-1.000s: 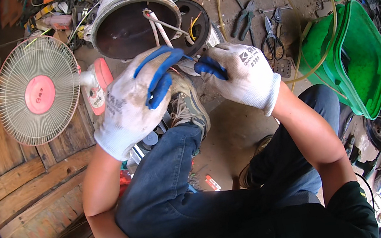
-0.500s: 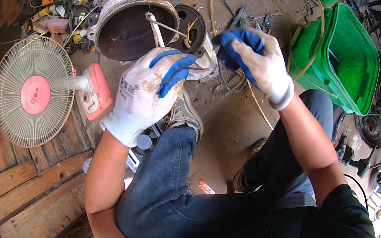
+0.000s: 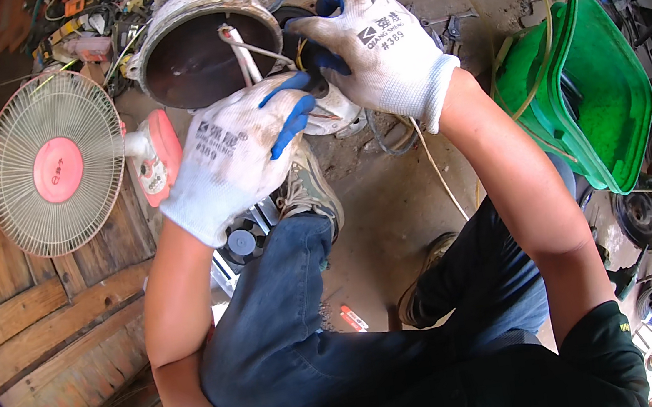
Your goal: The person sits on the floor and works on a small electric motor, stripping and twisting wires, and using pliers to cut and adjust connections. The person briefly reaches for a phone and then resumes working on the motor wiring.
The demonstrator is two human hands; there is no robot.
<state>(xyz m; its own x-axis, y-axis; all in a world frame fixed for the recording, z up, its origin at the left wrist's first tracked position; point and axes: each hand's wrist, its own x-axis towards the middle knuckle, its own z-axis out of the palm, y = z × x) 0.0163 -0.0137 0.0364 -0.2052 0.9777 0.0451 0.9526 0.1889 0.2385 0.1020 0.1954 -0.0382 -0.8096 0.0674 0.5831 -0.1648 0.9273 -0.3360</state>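
Right hand shifted left, concrete floor, fan

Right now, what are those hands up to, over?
Left hand curled near round metal housing. Right hand beside yellow wire. Both grips hidden from view.

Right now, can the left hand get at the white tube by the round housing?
Probably yes: the white tube shows just beyond the left hand, with nothing visible blocking the way.

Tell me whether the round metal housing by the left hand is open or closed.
Open: the round metal housing has no cover over its mouth; its dark interior shows behind the white tube.
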